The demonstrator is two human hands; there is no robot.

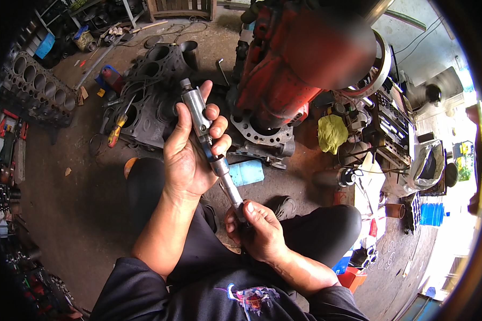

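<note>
A long silver tool (229,187) with a stepped cylindrical body slants across the middle, in front of my lap. Its dark-tipped far end points up and left; I cannot tell its exact kind. My left hand (190,160), palm up, cradles the thicker upper body, the thumb on one side and curled fingers on the other. Around the slim lower end, my right hand (262,230) closes with thumb and fingers, hiding the tip there. Beyond my hands, a grey engine block (144,115) lies on the floor, with a yellow-handled screwdriver (117,130) on it.
A red engine assembly (278,80) stands ahead on a flat metal plate (276,138). Another cylinder block (43,88) is at far left. A yellow cloth (332,134) and a tool-laden rack (391,123) are on the right. A light-blue piece (245,173) lies near my feet.
</note>
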